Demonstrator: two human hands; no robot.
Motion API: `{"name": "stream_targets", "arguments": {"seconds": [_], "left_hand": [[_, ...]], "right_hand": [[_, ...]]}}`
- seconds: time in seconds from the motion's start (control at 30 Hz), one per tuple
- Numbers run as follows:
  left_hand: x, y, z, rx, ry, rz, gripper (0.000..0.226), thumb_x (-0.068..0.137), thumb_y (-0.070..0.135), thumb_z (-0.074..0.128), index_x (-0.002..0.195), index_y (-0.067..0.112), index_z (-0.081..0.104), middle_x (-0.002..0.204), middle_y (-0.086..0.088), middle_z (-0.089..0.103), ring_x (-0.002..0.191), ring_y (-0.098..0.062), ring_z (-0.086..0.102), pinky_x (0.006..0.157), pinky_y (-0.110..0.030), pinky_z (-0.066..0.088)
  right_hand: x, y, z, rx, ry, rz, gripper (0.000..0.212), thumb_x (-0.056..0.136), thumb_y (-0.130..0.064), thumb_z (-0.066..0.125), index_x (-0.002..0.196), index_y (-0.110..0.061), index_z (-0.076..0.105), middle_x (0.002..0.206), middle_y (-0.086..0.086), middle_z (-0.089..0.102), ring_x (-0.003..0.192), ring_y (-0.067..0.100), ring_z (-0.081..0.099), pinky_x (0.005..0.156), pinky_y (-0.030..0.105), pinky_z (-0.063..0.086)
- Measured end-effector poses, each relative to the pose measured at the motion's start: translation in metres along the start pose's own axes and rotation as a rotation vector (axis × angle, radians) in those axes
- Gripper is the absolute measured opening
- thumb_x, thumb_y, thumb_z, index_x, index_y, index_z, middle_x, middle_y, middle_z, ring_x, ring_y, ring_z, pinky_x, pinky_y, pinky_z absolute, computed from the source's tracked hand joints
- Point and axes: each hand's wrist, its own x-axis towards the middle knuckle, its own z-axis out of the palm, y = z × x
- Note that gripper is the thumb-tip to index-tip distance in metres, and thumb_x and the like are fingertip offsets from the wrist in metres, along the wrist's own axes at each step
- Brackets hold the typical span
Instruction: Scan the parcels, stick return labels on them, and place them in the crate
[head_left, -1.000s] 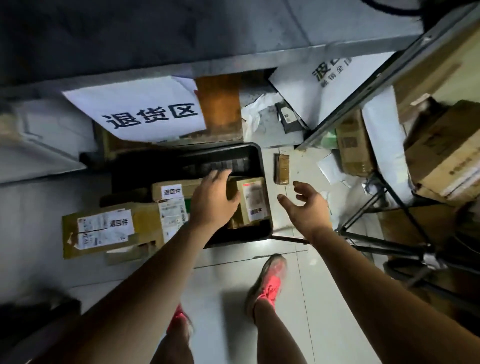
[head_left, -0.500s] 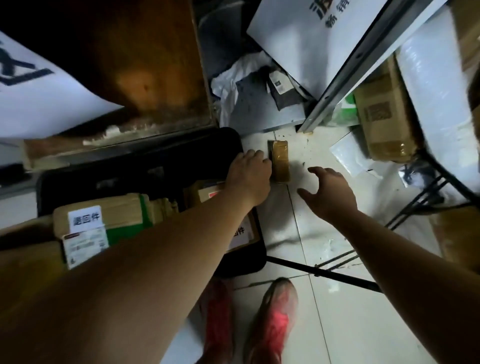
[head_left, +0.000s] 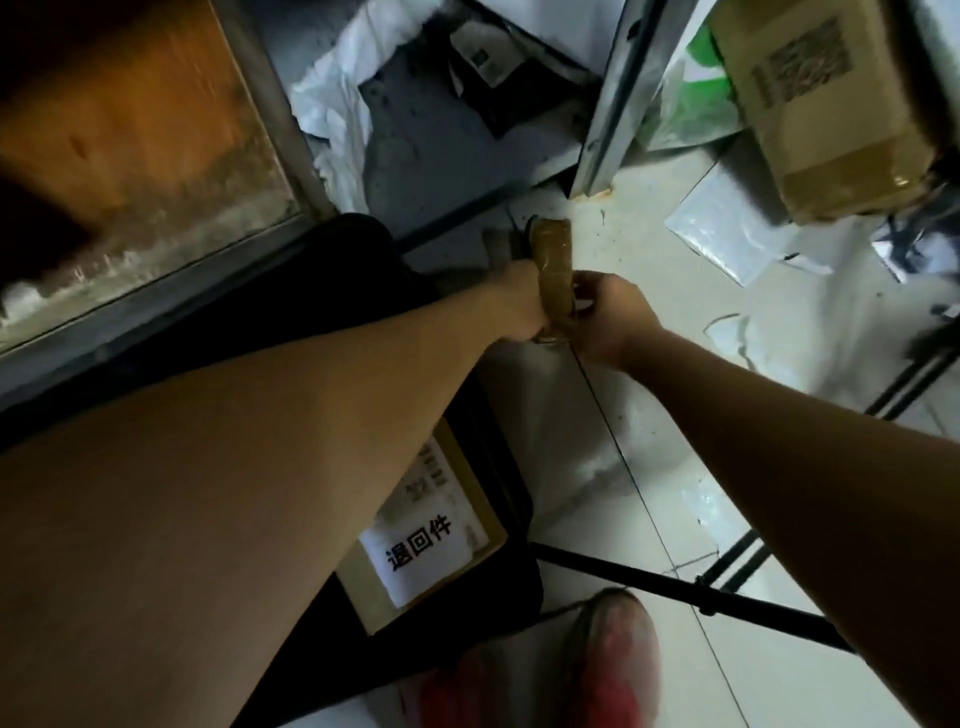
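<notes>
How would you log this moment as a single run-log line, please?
left hand: grips small parcel | right hand: grips it too | parcel: beside crate, not yet in | in crate: labelled box

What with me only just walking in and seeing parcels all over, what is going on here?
A person leans over the floor and grips a small brown parcel with both the left hand and the right hand, right beside the black crate. A box with a white label already lies in the crate. The parcel is not in it yet.
</notes>
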Motion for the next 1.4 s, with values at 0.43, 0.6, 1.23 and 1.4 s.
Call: {"name": "stream_targets", "arguments": {"seconds": [0.43, 0.6, 1.23, 1.4], "left_hand": [[-0.163, 0.051, -0.034, -0.569, 0.222, 0.140, 0.024, 0.093, 0.004, 0.060, 0.116, 0.010, 0.059, 0.111, -0.008, 0.068, 0.106, -0.027, 0.065, 0.093, -0.044, 0.054], [-0.270, 0.055, -0.059, -0.739, 0.410, 0.106, 0.031, 0.095, 0.010, 0.063, 0.127, 0.012, 0.061, 0.109, -0.002, 0.067, 0.099, -0.022, 0.066, 0.086, -0.032, 0.055], [-0.534, -0.086, -0.043, -1.343, 0.714, -0.204, 0.024, 0.104, 0.030, 0.056, 0.127, 0.034, 0.062, 0.113, 0.001, 0.075, 0.089, -0.013, 0.076, 0.067, -0.029, 0.063], [-0.513, -0.119, -0.031, -0.985, 0.785, -0.249, 0.039, 0.107, 0.030, 0.047, 0.146, 0.028, 0.049, 0.129, -0.003, 0.067, 0.098, -0.017, 0.073, 0.071, -0.037, 0.065]], "right_hand": [[-0.172, -0.071, -0.080, 0.270, 0.227, -0.053, 0.025, 0.092, -0.020, 0.071, 0.116, -0.027, 0.073, 0.099, -0.009, 0.078, 0.082, 0.009, 0.076, 0.079, 0.028, 0.062], [-0.252, -0.134, -0.107, 0.231, 0.194, -0.177, 0.034, 0.087, -0.019, 0.070, 0.118, -0.033, 0.072, 0.105, -0.015, 0.077, 0.085, 0.009, 0.076, 0.084, 0.040, 0.062], [-0.403, -0.277, -0.008, 0.319, -0.242, -0.172, 0.015, 0.093, -0.018, 0.074, 0.097, -0.032, 0.069, 0.081, -0.022, 0.075, 0.073, -0.009, 0.071, 0.063, 0.010, 0.054], [-0.385, -0.273, 0.037, 0.275, -0.260, -0.169, 0.011, 0.090, -0.021, 0.079, 0.094, -0.028, 0.072, 0.086, -0.017, 0.078, 0.076, -0.003, 0.074, 0.058, 0.015, 0.057]]}}
